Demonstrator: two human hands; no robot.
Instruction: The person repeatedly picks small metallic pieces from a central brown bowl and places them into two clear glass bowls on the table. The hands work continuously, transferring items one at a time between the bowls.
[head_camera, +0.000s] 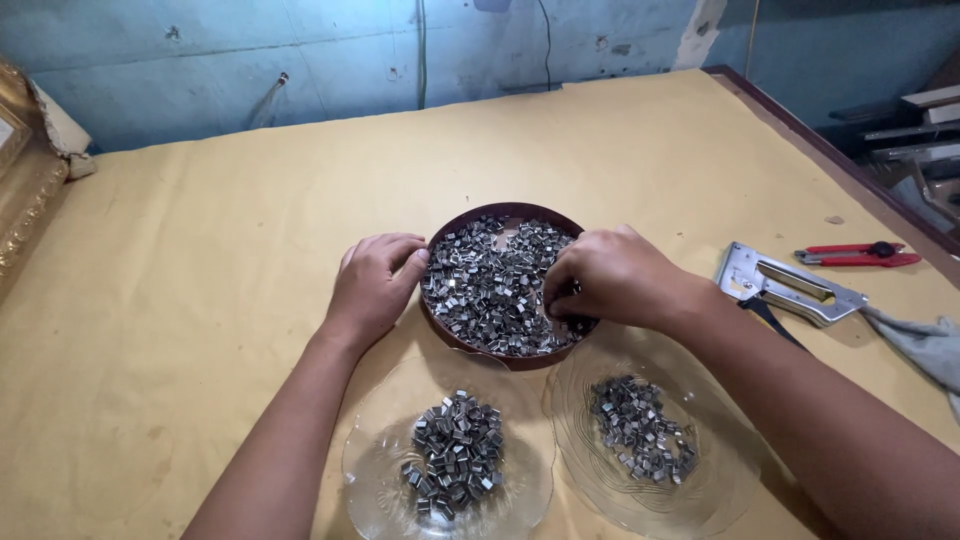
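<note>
Metal clips (490, 285) heaped in the brown tray (500, 358); left hand (372, 288) steadies its rim, right hand (608, 275) digs in, fingertips hidden, grip unclear; two glass plates (380, 480) sit just below.

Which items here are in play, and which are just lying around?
In play: left hand on round brown tray, right hand in its metal clips, two glass plates of clips.
Lying about: staple gun, red pliers, grey cloth.

One camera on the head looks down and forward, close over the table (200, 250), toward its far edge.
</note>
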